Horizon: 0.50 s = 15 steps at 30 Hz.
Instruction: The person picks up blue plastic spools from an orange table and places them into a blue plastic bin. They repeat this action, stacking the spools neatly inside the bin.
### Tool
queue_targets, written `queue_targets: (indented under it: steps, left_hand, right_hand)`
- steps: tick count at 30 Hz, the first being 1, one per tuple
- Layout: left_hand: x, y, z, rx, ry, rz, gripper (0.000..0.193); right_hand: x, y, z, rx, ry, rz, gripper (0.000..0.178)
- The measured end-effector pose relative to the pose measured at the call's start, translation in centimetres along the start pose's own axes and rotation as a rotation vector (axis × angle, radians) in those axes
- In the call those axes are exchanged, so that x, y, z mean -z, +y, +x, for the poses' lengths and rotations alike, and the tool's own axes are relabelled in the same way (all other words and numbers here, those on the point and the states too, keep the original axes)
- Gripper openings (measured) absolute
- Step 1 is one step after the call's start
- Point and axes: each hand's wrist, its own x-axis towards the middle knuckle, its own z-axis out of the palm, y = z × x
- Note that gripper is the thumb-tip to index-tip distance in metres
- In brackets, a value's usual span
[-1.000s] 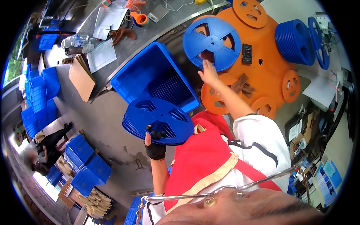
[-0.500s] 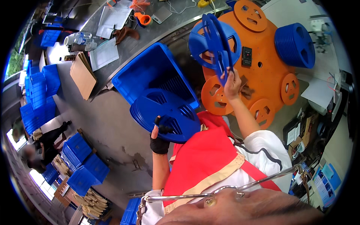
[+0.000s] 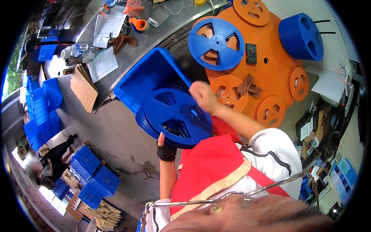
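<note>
My left hand, in a black fingerless glove, grips a stack of blue plastic reels at its near edge, the thumb on the rim and other fingers hidden. The top reel sits offset from those below. My bare right hand is by that reel's right edge, smeared by motion; whether it touches the reel I cannot tell. Beyond it, a lighter blue reel lies over an orange disc on the large orange round table.
A blue bin with more reels inside stands behind the stack. On the orange table are a stack of blue reels, a small black device, and a brown cloth. A metal workbench holds papers and an orange tape dispenser.
My right hand has come from the orange table toward the stack. The blue reels it held upright are no longer in it, and the top reel on the stack now sits offset.
</note>
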Motion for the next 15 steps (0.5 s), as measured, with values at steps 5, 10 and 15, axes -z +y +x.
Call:
queue_targets:
  steps: [5,10,15]
  left_hand:
    - [0.7,0.5,-1.5,-0.033,-0.029,-0.097,0.038]
    - [2.4,1.0,-2.8,-0.044,0.050,-0.087,0.037]
    - [2.8,0.9,-2.0,-0.062,-0.026,-0.102,0.037]
  right_hand:
    - [0.5,16.5,2.0,-0.478,-0.237,-0.629,0.069]
    - [2.2,18.2,2.5,-0.448,-0.315,-0.901,0.062]
    - [4.1,11.3,3.0,-0.067,0.114,-0.637,0.032]
